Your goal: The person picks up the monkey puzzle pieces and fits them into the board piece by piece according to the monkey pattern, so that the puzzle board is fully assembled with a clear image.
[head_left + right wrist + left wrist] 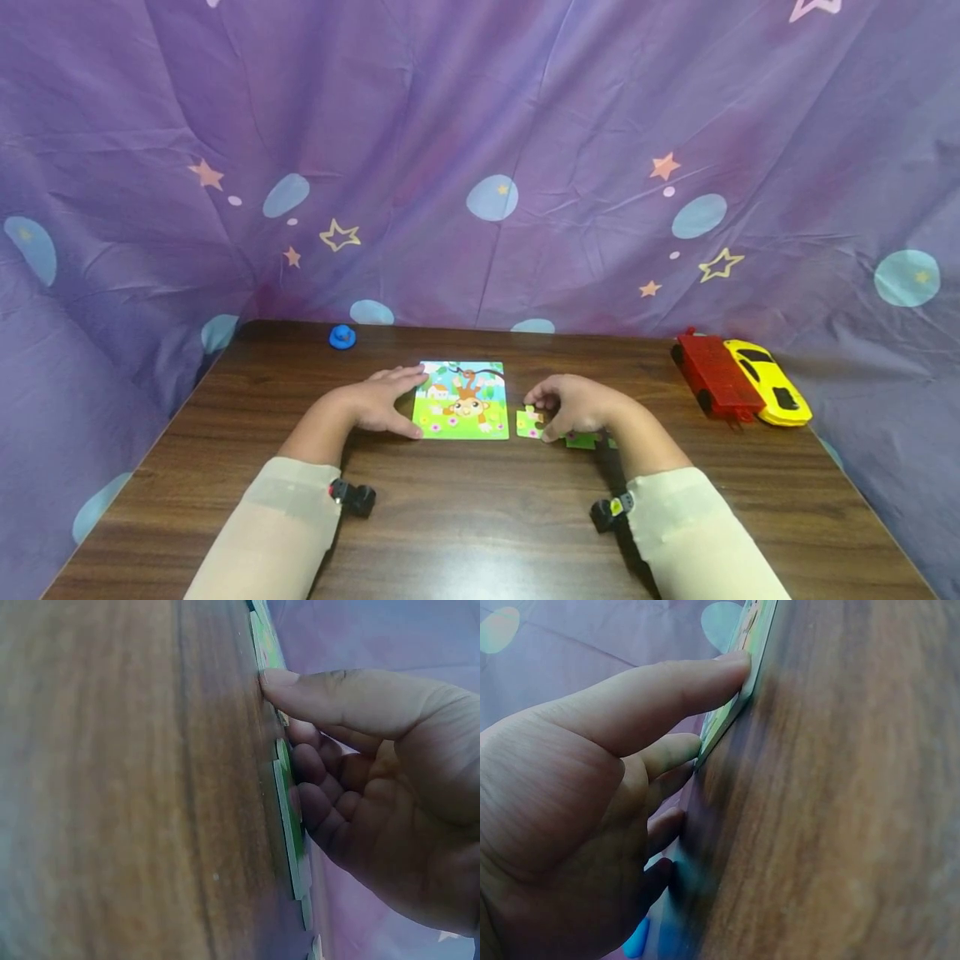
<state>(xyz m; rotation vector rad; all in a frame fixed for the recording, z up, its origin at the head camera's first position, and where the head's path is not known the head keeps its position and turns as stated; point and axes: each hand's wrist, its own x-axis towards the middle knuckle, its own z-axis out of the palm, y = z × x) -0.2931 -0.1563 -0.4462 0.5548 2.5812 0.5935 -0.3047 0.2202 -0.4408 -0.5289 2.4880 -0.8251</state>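
A square monkey picture board [461, 402] lies flat on the wooden table. At its left edge is my left hand [384, 402], thumb near the front corner and index finger near the back one. In the left wrist view, the thumb tip touches the edge of the board [739, 697], and the fingers are spread fairly straight. Just right of the board, my right hand [581, 406] pinches a jigsaw piece [528, 423] with flowers on green. Under and behind that hand, more green jigsaw pieces [581, 441] are partly hidden; they also show in the right wrist view as green pieces [287, 825].
A small blue toy duck [342, 337] sits at the back left. Over on the right stand a red toy trailer [716, 375] and a yellow toy car [768, 383], side by side. The purple curtain [420, 167] hangs along the back of the table [465, 508].
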